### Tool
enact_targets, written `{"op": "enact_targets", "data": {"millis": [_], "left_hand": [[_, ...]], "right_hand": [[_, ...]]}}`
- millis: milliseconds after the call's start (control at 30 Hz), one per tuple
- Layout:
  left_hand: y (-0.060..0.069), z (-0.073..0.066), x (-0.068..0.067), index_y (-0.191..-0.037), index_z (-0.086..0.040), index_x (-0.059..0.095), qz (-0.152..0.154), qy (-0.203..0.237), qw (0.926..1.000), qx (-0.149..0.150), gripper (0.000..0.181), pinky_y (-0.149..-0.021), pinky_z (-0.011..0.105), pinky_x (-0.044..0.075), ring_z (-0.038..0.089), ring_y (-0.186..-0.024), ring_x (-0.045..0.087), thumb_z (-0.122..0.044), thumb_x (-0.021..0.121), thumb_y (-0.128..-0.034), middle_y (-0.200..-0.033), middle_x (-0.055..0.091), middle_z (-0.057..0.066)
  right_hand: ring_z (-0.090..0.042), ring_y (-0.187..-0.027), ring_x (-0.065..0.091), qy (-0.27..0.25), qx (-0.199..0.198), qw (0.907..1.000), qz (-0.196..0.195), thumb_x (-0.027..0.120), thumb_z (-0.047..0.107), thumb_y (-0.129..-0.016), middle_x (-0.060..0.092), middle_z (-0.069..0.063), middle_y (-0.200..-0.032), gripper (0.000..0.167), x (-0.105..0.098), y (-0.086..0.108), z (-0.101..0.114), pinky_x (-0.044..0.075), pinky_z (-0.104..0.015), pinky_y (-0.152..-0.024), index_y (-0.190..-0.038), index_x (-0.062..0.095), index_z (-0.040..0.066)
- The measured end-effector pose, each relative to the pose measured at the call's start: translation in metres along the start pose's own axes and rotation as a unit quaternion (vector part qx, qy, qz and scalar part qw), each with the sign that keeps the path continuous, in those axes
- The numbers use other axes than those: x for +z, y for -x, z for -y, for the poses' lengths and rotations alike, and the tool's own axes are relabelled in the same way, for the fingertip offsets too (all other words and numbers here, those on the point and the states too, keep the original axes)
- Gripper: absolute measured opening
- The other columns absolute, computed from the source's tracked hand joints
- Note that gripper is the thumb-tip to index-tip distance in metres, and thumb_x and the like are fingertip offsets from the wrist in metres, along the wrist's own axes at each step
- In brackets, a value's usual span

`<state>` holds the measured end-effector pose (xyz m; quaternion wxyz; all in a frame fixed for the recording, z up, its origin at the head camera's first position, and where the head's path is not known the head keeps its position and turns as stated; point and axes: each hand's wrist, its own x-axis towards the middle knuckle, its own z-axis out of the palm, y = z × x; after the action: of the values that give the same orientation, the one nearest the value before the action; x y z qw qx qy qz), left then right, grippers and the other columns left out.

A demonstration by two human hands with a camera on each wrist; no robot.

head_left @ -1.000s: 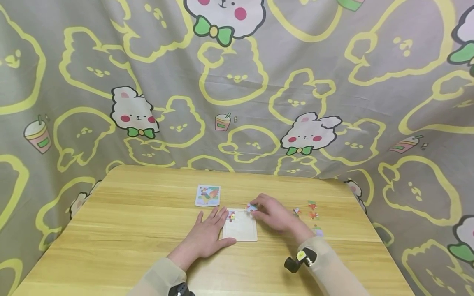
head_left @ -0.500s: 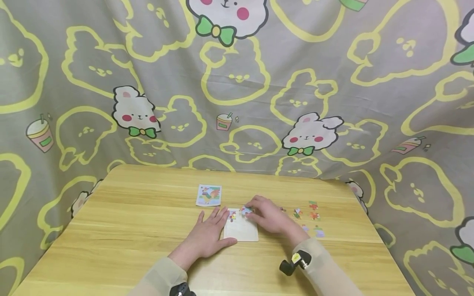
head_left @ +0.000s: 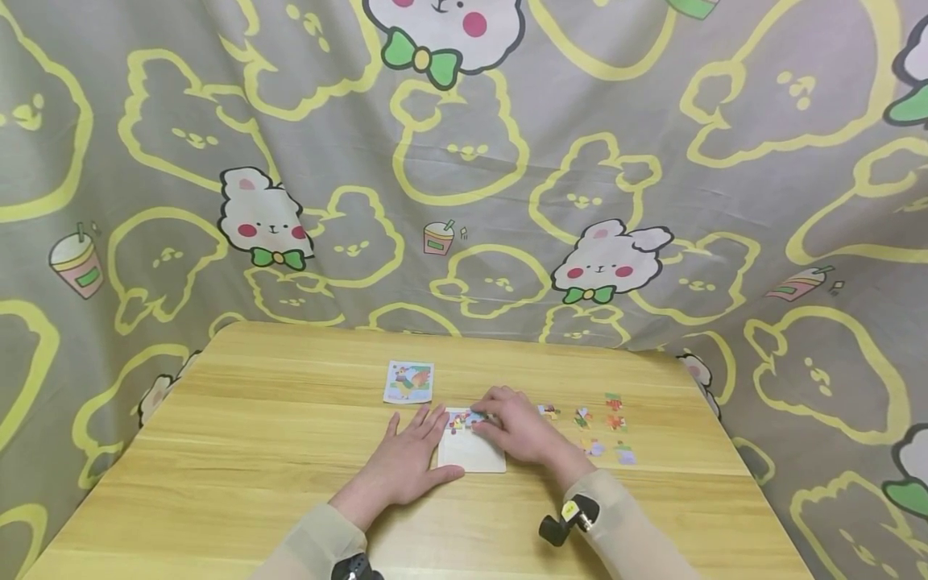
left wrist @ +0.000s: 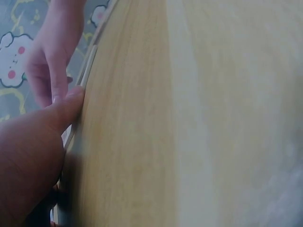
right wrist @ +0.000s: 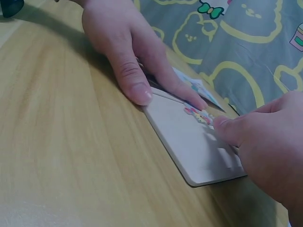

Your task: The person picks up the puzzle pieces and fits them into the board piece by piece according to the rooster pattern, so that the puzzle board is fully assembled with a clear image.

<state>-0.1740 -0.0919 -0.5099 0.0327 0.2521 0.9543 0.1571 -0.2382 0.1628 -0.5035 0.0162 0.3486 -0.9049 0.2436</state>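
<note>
Left hand (head_left: pixel 409 461) has fingers extended, thumb apart, resting on the left edge of the white board (head_left: pixel 474 455); right hand (head_left: pixel 522 424) pinches a blue puzzle piece (head_left: pixel 475 418) at the board's far edge, beside another piece (head_left: pixel 457 422) in its far left corner. Loose pieces (head_left: pixel 615 423) lie right of the board, picture card (head_left: pixel 408 381) beyond its far left corner; yellow label (head_left: pixel 570 510) on the right wrist camera (head_left: pixel 554 530), too small to read. Wood-grain table (head_left: pixel 254 427) under the board, grey cartoon-print curtain (head_left: pixel 464 181) behind it.

One left hand (head_left: pixel 408 461), one right hand (head_left: pixel 518 425); one white tray (head_left: pixel 473 457), lower centre; two puzzle pieces (head_left: pixel 456 421) on it; at least six loose pieces (head_left: pixel 616 422), lower right; one picture card (head_left: pixel 409 383).
</note>
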Motion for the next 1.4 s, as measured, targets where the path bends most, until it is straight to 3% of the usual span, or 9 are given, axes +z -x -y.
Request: {"op": "enact_targets", "data": {"millis": [300, 533, 800, 967, 1133, 1400], "left_hand": [[0.0, 0.0, -0.002, -0.165, -0.003, 0.034, 0.002, 0.003, 1.0, -0.001, 0.095, -0.12, 0.074, 0.017, 0.038, -0.158, 0.023, -0.072, 0.049, -0.1014, -0.172, 0.027, 0.012], [0.0, 0.0, -0.001, -0.165, -0.004, 0.034, 0.004, 0.004, 1.0, -0.002, 0.095, -0.12, 0.074, 0.017, 0.037, -0.158, 0.023, -0.072, 0.049, -0.1014, -0.173, 0.027, 0.01], [-0.001, -0.003, -0.003, -0.165, -0.004, 0.035, 0.009, -0.023, 0.9997, -0.002, 0.095, -0.119, 0.073, 0.021, 0.037, -0.158, 0.024, -0.073, 0.047, -0.1016, -0.172, 0.028, 0.011], [-0.002, -0.005, -0.007, -0.163, -0.001, 0.037, 0.013, -0.042, 0.999, 0.007, 0.093, -0.119, 0.072, 0.024, 0.038, -0.157, 0.026, -0.071, 0.048, -0.1026, -0.171, 0.03, 0.014], [-0.005, -0.006, -0.007, -0.164, -0.003, 0.037, 0.017, -0.064, 0.9971, 0.036, 0.085, -0.119, 0.068, 0.028, 0.037, -0.156, 0.028, -0.064, 0.048, -0.1058, -0.17, 0.031, 0.015], [-0.008, -0.01, -0.01, -0.164, -0.004, 0.036, 0.03, -0.046, 0.9975, 0.045, 0.083, -0.12, 0.066, 0.029, 0.038, -0.155, 0.03, -0.061, 0.05, -0.1062, -0.17, 0.033, 0.016]], "right_hand": [[-0.017, -0.111, 0.059, 0.009, -0.001, 0.9999, -0.014, 0.071, 0.031, -0.103, 0.066, 0.003, -0.117, 0.036, 0.005, -0.001, 0.003, 0.046, -0.046, -0.095, -0.132, 0.075, 0.009], [-0.016, -0.111, 0.059, 0.004, -0.001, 0.9999, -0.013, 0.072, 0.03, -0.103, 0.065, 0.004, -0.116, 0.037, 0.009, -0.001, 0.003, 0.045, -0.049, -0.1, -0.132, 0.075, 0.008], [-0.015, -0.107, 0.059, 0.006, 0.004, 0.9999, -0.016, 0.072, 0.028, -0.103, 0.063, 0.003, -0.115, 0.035, 0.012, -0.001, 0.004, 0.045, -0.046, -0.097, -0.132, 0.075, 0.008], [-0.015, -0.106, 0.059, 0.004, -0.001, 0.9997, -0.023, 0.072, 0.026, -0.103, 0.062, 0.003, -0.115, 0.034, 0.015, -0.001, 0.004, 0.045, -0.043, -0.094, -0.132, 0.075, 0.007], [-0.014, -0.105, 0.059, 0.004, -0.005, 0.9996, -0.027, 0.072, 0.026, -0.104, 0.062, 0.003, -0.115, 0.035, 0.015, -0.001, 0.004, 0.044, -0.041, -0.091, -0.132, 0.074, 0.006], [-0.014, -0.105, 0.059, 0.01, 0.007, 0.9997, -0.021, 0.07, 0.03, -0.104, 0.061, 0.004, -0.115, 0.037, 0.016, -0.001, 0.002, 0.044, -0.04, -0.092, -0.133, 0.074, 0.007]]}}
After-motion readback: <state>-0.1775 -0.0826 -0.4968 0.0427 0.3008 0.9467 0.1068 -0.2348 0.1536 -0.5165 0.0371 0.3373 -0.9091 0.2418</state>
